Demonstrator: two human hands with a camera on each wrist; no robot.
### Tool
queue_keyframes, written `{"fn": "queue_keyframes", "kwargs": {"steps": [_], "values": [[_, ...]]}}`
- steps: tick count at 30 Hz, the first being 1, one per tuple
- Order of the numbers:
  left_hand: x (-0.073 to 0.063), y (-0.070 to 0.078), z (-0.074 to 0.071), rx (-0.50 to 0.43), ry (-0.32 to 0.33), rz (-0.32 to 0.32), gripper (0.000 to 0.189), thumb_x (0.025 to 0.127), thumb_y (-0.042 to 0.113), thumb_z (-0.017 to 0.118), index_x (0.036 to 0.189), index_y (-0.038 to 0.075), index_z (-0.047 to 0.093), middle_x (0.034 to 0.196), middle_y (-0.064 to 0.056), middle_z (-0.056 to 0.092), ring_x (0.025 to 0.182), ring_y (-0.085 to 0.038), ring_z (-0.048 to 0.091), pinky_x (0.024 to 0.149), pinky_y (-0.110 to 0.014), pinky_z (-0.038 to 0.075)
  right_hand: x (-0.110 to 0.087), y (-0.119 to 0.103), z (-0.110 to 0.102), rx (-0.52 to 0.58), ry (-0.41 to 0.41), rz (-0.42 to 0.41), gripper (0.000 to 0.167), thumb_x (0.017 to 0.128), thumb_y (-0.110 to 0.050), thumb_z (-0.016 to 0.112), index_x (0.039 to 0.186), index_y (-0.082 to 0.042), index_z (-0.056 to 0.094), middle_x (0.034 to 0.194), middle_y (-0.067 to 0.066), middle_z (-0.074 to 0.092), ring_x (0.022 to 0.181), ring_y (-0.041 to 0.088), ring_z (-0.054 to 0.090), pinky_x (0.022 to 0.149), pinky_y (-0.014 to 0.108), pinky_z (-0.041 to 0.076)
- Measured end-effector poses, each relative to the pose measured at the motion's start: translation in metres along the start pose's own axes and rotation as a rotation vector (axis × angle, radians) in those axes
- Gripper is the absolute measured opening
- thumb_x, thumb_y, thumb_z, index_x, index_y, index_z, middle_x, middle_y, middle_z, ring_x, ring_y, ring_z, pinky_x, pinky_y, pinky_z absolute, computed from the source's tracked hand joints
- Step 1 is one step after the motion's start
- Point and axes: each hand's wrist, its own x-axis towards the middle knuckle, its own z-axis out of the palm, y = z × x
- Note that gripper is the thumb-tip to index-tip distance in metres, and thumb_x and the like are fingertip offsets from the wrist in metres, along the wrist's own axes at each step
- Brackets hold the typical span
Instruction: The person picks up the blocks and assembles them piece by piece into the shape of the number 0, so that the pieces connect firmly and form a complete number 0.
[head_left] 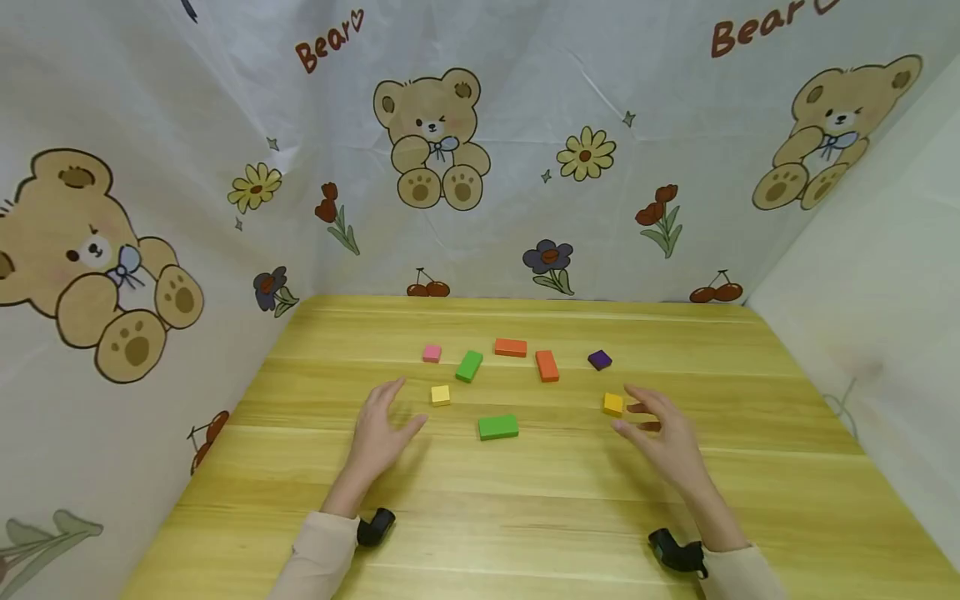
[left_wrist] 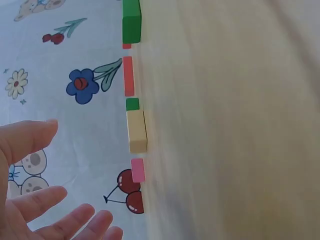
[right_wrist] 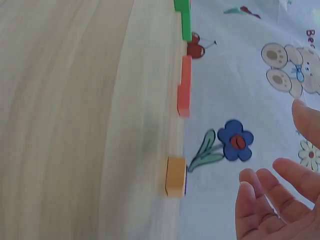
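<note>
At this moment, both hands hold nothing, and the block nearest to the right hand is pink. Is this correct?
Only the colour is wrong: the head view shows a yellow-orange block nearest to the right hand, which, like the left hand, holds nothing.

Bright, diffuse light fills the head view, laying a pale sheen on the near part of the table [head_left: 525, 533] and soft-edged shadows just inward of the left hand [head_left: 381, 433] and the right hand [head_left: 669, 442], while the white wall [head_left: 877, 275] at the right looks washed out. Both wrist views are milkier and cooler in tone, the table's grain smeared and soft, the printed cloth [left_wrist: 75, 130] bluish but fairly legible.
</note>
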Motion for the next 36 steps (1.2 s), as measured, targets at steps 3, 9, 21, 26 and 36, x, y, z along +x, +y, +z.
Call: {"fn": "queue_keyframes", "kwargs": {"steps": [3, 9, 21, 26, 36], "values": [[0.008, 0.000, 0.004, -0.058, -0.018, -0.044, 0.069, 0.086, 0.024, 0.076, 0.144, 0.004, 0.046, 0.143, -0.020, 0.045, 0.125, -0.039, 0.048, 0.099, -0.061, 0.042, 0.006, -0.007, 0.011, 0.069, -0.065, 0.043, 0.054, 0.086, -0.013, 0.075, 0.136, -0.003, 0.056, 0.124, 0.020, 0.059, 0.102, 0.033, 0.063, 0.076, 0.028, 0.057], [0.022, 0.002, 0.013, -0.121, -0.042, -0.107, 0.067, 0.084, 0.020, 0.077, 0.143, 0.005, 0.048, 0.142, -0.019, 0.046, 0.123, -0.037, 0.049, 0.097, -0.057, 0.045, 0.017, -0.017, 0.035, 0.149, -0.136, 0.085, 0.054, 0.087, -0.015, 0.075, 0.136, -0.004, 0.056, 0.126, 0.022, 0.058, 0.102, 0.038, 0.063, 0.076, 0.026, 0.054], [0.036, -0.006, 0.031, -0.278, -0.083, -0.223, 0.066, 0.084, 0.017, 0.077, 0.143, 0.007, 0.049, 0.141, -0.017, 0.047, 0.125, -0.036, 0.048, 0.096, -0.051, 0.048, 0.036, -0.038, 0.079, 0.238, -0.267, 0.127, 0.059, 0.085, -0.013, 0.076, 0.138, -0.001, 0.053, 0.127, 0.024, 0.054, 0.095, 0.029, 0.064, 0.070, 0.022, 0.050], [0.038, -0.012, 0.034, -0.325, -0.084, -0.224, 0.066, 0.083, 0.012, 0.077, 0.142, 0.006, 0.050, 0.141, -0.017, 0.047, 0.123, -0.035, 0.049, 0.095, -0.049, 0.048, 0.038, -0.041, 0.092, 0.251, -0.295, 0.115, 0.058, 0.083, -0.013, 0.078, 0.135, 0.000, 0.056, 0.128, 0.022, 0.055, 0.093, 0.028, 0.064, 0.070, 0.022, 0.051], [0.039, -0.021, 0.040, -0.331, -0.106, -0.192, 0.062, 0.082, 0.010, 0.078, 0.138, 0.007, 0.054, 0.127, -0.014, 0.056, 0.110, -0.028, 0.052, 0.091, -0.038, 0.044, 0.035, -0.041, 0.108, 0.257, -0.305, 0.130, 0.052, 0.079, -0.007, 0.080, 0.128, 0.000, 0.062, 0.118, 0.018, 0.061, 0.083, 0.016, 0.060, 0.068, 0.021, 0.046]]}}
